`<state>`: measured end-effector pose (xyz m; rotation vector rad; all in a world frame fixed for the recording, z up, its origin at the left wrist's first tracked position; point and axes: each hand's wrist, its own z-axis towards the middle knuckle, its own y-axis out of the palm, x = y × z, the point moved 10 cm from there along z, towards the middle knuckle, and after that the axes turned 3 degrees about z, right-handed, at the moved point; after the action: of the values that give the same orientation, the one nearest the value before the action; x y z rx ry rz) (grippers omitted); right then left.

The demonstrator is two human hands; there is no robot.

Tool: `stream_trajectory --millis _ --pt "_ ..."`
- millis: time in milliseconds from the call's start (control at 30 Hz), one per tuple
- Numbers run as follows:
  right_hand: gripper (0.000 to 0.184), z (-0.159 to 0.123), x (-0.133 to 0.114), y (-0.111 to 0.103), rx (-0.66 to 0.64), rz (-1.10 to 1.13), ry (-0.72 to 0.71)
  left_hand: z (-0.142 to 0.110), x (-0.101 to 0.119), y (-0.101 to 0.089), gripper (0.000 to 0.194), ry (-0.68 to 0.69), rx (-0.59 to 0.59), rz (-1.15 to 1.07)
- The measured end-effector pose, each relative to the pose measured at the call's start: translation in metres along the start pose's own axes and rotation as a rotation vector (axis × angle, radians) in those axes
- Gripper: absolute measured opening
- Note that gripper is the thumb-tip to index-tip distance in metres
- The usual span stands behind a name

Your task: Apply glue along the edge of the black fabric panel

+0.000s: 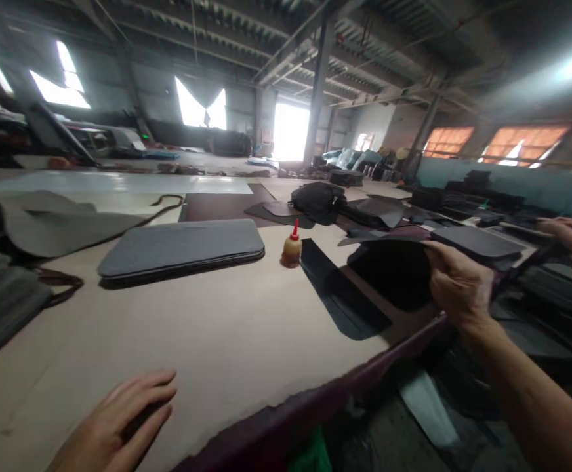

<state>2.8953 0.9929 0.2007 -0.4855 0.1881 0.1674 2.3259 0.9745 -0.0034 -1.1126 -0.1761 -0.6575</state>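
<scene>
My right hand [456, 282] pinches the edge of a black sheet [389, 269], tilted up over the table's right side. Beneath and left of it, a flat dark panel [338, 288] lies on the pale tabletop [227, 328]. A small glue bottle [292, 250] with a red pointed nozzle stands upright beside that panel. My left hand [123, 419] hovers over or rests on the near left of the table, fingers stretched out and holding nothing; contact with the surface cannot be made out. Farther left lies a stack of grey rounded panels [187, 246].
Grey fabric pieces [64, 223] and a ribbed dark pile [5, 295] lie at the left. A black bundle [318, 202] sits toward the back. Another person's hands [571, 236] are at the far right, near more stacked panels [477, 242]. The table's front edge runs diagonally.
</scene>
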Motion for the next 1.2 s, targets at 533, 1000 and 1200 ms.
stream_trajectory --millis 533,1000,1200 --pt "0.062 -0.214 -0.387 0.063 -1.165 1.003 -0.711 -0.026 0.015 0.016 0.084 -0.869 -0.045 -1.106" --pt "0.045 -0.195 -0.172 0.166 -0.78 0.376 -0.313 -0.013 -0.075 -0.059 0.087 -0.767 0.155 -0.483" --pt "0.048 -0.19 -0.197 0.197 -0.942 0.353 -0.45 -0.024 -0.094 -0.071 0.075 -0.694 0.133 -0.207"
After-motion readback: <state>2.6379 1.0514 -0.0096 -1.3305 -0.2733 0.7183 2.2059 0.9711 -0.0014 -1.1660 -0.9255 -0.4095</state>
